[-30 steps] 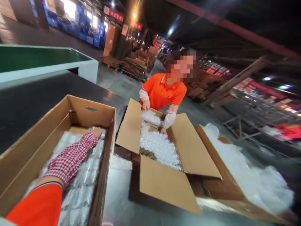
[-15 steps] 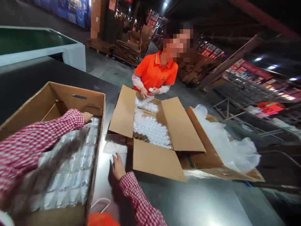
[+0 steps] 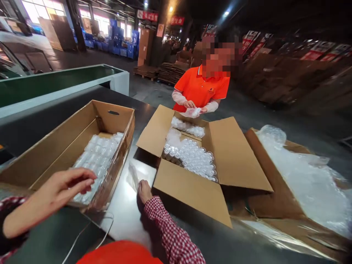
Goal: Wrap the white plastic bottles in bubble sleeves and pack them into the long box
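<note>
My right hand [image 3: 145, 191] pinches a small clear plastic bag [image 3: 134, 176] above the shiny tabletop [image 3: 121, 209], between two cardboard boxes. My left hand [image 3: 64, 189] hovers over the near end of the left box [image 3: 55, 146], fingers stretched out and holding nothing. Rows of clear-wrapped packs [image 3: 101, 150] fill the right side of that box. In the middle, an open cardboard box [image 3: 187, 187] holds many small clear containers with white caps [image 3: 192, 159], standing close together. The exact kind of these containers is hard to make out.
Across the table a co-worker in an orange shirt [image 3: 203, 90] handles a small plastic bag [image 3: 191, 112] over the middle box. At right, another carton [image 3: 275, 176] holds clear plastic bags [image 3: 308, 179]. A green conveyor [image 3: 63, 82] runs behind. A white cord [image 3: 108, 229] lies near me.
My left hand has drawn back from the far end of the left box to its near end. My right hand has closed on a plastic bag. The view has turned left.
</note>
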Demonstrator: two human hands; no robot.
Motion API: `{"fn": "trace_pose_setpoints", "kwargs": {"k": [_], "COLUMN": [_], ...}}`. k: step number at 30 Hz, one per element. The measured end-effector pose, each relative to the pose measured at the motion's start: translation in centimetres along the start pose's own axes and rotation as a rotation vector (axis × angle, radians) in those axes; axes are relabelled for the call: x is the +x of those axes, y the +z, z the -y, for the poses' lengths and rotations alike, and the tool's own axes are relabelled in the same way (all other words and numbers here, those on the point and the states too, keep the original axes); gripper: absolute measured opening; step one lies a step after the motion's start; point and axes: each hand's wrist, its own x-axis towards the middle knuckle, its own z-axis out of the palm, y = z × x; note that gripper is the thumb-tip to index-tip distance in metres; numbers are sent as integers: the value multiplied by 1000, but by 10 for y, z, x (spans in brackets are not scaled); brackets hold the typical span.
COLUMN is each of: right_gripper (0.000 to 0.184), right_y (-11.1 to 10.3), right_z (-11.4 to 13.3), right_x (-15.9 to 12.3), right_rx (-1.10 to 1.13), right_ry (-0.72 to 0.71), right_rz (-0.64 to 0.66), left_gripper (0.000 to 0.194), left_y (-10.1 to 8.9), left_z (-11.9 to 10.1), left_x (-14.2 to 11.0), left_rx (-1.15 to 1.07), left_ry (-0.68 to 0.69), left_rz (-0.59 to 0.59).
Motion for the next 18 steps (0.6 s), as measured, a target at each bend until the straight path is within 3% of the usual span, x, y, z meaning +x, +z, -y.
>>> {"fn": "trace_pose_setpoints", "kwargs": {"k": [3, 5, 6, 8, 11, 14, 18], "right_gripper": [22, 20, 21, 26, 33, 42, 43], "right_y": [-28, -49, -59, -77, -96, -114, -127], "right_z": [-1, -2, -3, -2, 0, -2, -16], "right_x": [-42, -67, -78, -98, -120, -136, -151], "right_rx": [209, 348, 409, 495, 625, 751, 824], "right_ry": [-56, -73, -74, -69, -67, -64, -142], "right_rz": [33, 57, 59, 43, 9, 31, 113], "left_gripper": [27, 23, 22, 37, 50, 30, 19], "left_y": [60, 109, 134, 183, 239, 262, 261], "left_z": [-20, -28, -30, -30, -27, -26, -27], "left_x": [-29, -36, -37, -34, -27, -23, -22], "left_rx": [-54, -33, -28, -24, 13, 9, 54], "left_ry": [-11, 29, 47, 76, 126, 215, 191], "left_rz": [278, 323, 296, 155, -16, -8, 16]}}
